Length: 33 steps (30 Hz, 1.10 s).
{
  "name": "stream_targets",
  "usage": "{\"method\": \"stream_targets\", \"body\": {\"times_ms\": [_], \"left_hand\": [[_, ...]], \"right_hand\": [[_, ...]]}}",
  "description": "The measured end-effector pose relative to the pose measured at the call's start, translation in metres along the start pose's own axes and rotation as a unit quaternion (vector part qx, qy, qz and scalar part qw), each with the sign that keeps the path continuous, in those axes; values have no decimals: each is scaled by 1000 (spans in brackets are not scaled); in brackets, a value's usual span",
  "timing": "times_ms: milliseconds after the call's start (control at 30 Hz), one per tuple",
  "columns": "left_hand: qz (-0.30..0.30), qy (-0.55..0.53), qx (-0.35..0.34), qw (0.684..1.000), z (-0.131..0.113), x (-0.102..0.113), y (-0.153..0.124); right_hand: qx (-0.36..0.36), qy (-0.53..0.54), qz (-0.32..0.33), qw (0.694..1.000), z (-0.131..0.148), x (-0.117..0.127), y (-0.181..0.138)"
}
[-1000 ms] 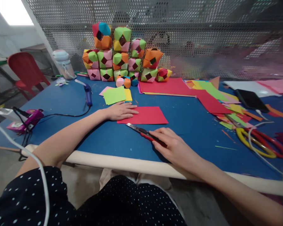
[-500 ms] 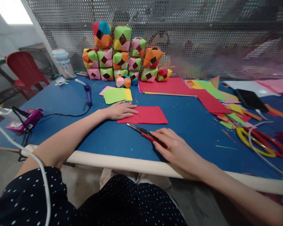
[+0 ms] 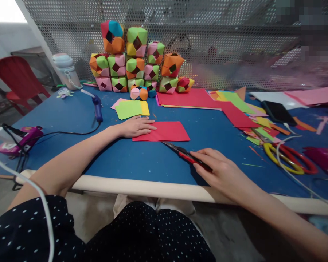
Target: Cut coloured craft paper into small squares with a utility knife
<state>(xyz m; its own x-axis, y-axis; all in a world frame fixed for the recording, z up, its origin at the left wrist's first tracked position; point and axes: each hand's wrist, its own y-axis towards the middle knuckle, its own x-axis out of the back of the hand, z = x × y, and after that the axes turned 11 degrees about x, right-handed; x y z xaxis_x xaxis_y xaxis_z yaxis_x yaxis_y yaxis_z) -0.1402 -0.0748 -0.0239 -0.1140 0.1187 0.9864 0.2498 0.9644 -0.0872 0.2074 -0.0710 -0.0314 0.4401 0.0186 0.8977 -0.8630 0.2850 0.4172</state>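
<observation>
A folded sheet of red paper (image 3: pixel 169 131) lies on the blue tabletop in front of me. My left hand (image 3: pixel 138 126) rests flat on its left end, fingers stretched out to the right. Gripped in my right hand (image 3: pixel 221 169) is a utility knife (image 3: pixel 186 154) with a red and black handle. Its blade points up and left, and the tip is at the paper's near edge; whether it touches the paper I cannot tell. Behind my left hand sits a small stack of green, yellow and pink paper pieces (image 3: pixel 129 109).
Folded paper balls (image 3: pixel 135 69) are stacked at the back. A glue gun (image 3: pixel 97 109) and a purple power strip (image 3: pixel 20 140) are on the left. Large red sheets (image 3: pixel 186 98), a phone (image 3: pixel 278 112), scissors (image 3: pixel 281 158) and paper scraps lie to the right.
The knife in my right hand has slid right along the near edge of the red paper. My left hand stays on the paper. The view has turned slightly to the right.
</observation>
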Motion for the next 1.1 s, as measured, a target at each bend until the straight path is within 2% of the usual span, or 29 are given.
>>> {"method": "stream_targets", "body": {"times_ms": [233, 400, 767, 1100], "left_hand": [[0, -3, -1, 1000, 1, 1, 0], [7, 5, 8, 1000, -1, 2, -1], [0, 7, 6, 1000, -3, 2, -2], [-2, -9, -11, 1000, 1, -2, -1]], "right_hand": [[-29, 15, -2, 999, -4, 3, -4], [-32, 14, 11, 999, -2, -4, 5], [38, 43, 37, 998, 25, -28, 51], [78, 61, 32, 995, 35, -34, 69]]}}
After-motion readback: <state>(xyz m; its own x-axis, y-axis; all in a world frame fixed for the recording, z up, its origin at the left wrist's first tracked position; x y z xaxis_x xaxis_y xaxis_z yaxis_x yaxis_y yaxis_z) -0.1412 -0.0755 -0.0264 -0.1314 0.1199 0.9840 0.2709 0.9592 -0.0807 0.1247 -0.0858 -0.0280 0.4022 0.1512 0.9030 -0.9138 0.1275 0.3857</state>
